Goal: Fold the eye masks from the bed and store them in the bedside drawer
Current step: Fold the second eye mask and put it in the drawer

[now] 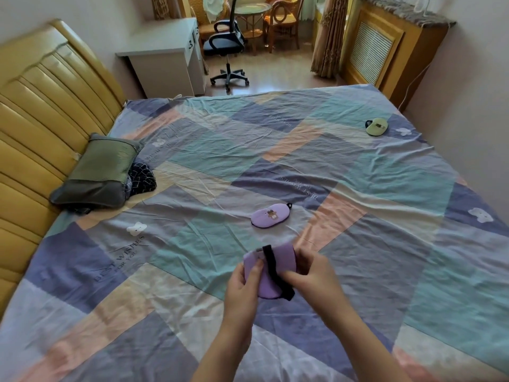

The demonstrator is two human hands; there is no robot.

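Note:
A purple eye mask (pixel 275 274) with a black strap is held above the bed between both hands. My left hand (pixel 242 288) grips its left edge, thumb on the fabric. My right hand (pixel 311 274) pinches the black strap and the mask's right side. A second purple eye mask (pixel 271 215) lies flat on the sheet just beyond the hands. A green eye mask (pixel 376 127) lies far off near the bed's right far corner. No bedside drawer is in view.
The bed (pixel 192 150) has a patchwork sheet and a yellow headboard (pixel 41 111) on the left. A grey-green pillow (pixel 96 172) and a dark checked cloth (pixel 141 179) lie by the headboard. A white desk (pixel 165 56) and an office chair (pixel 227 45) stand beyond the bed.

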